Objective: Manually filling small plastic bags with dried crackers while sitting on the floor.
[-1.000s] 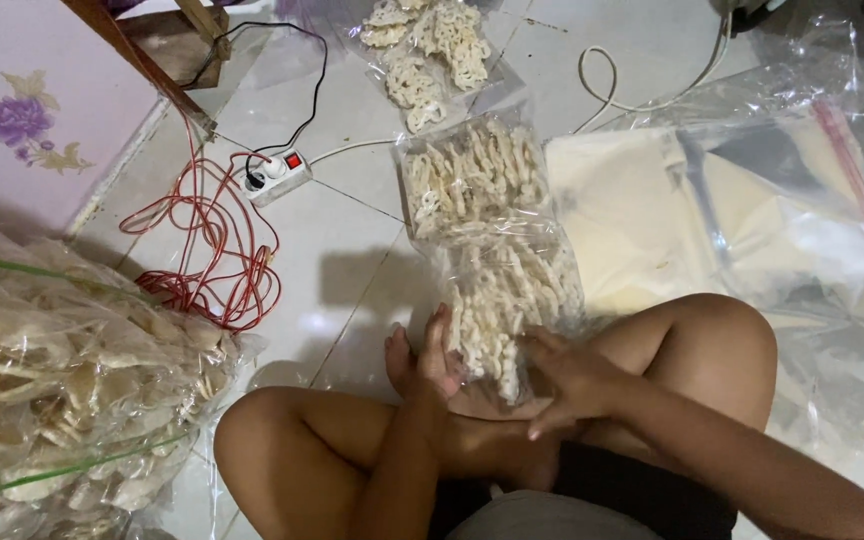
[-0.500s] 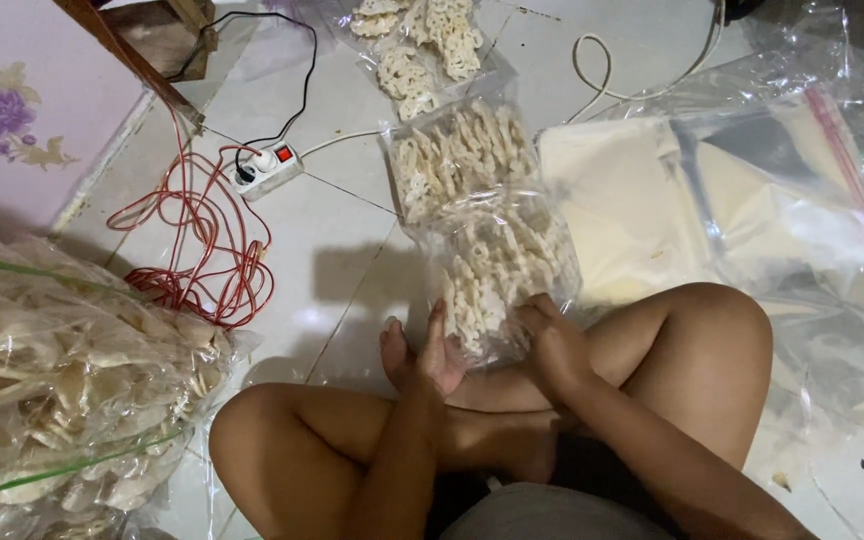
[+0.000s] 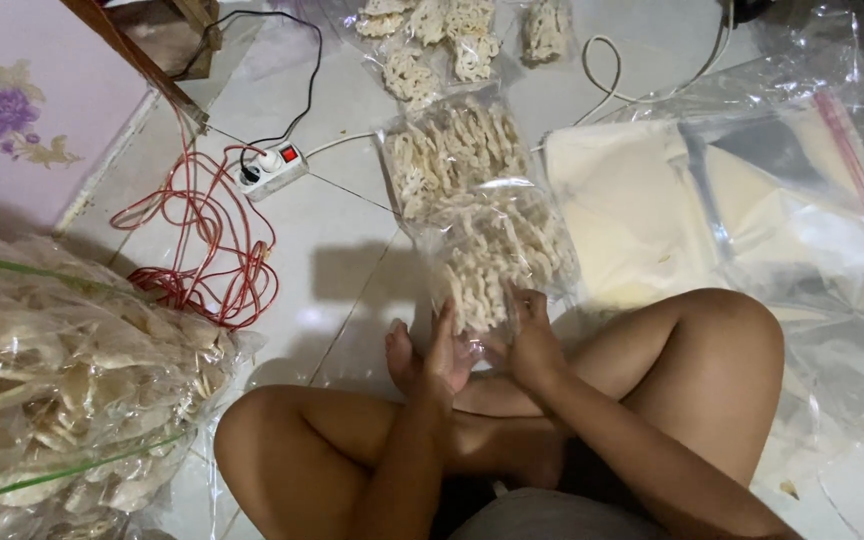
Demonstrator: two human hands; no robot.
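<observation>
On the tiled floor (image 3: 352,210), between the person's crossed legs, both hands worked one clear bag of crackers (image 3: 497,262). Left hand (image 3: 444,350) gripped the bag's lower left edge, fingers curled on the plastic. Right hand (image 3: 532,340) pinched the lower right edge, fingers closed on it. Second filled bag (image 3: 452,155) lay just beyond, touching it. Big sack of crackers (image 3: 62,370) sat at left, red cable (image 3: 202,250) and power strip (image 3: 272,168) nearby.
</observation>
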